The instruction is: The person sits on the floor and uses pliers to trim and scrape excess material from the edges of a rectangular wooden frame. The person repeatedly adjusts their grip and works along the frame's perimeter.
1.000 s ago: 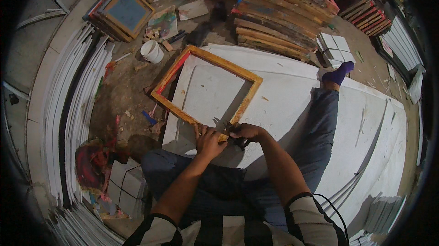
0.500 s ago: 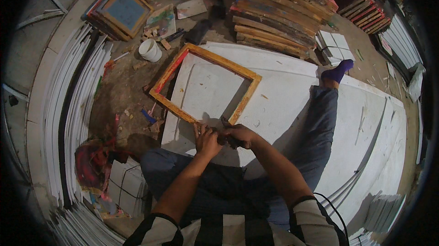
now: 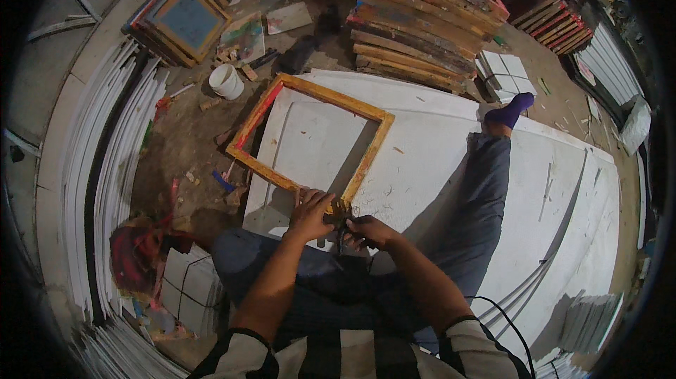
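A rectangular wooden frame (image 3: 352, 103), orange-brown with red paint on its left inner side, lies turned at an angle with one corner toward me. My left hand (image 3: 310, 216) grips the frame's near side close to that corner, fingers over the wood. Just to its right, my right hand (image 3: 370, 232) is closed around a slim dark tool (image 3: 342, 230) whose kind I cannot make out. The tool's upper part meets the frame's near corner between my hands. Fine dark strands lie on the white sheet (image 3: 429, 161) beside the corner.
Stacked old wooden frames (image 3: 422, 20) stand at the far side. A white bucket (image 3: 226, 82) is at the left, near long white strips (image 3: 116, 168). A black cord (image 3: 503, 308) runs by my right arm. My outstretched leg (image 3: 486, 196) crosses the sheet.
My right hand has drawn back toward me from the frame's corner, with the dark tool in it. My left hand has shifted further onto the frame's near side. The whole view has shifted slightly.
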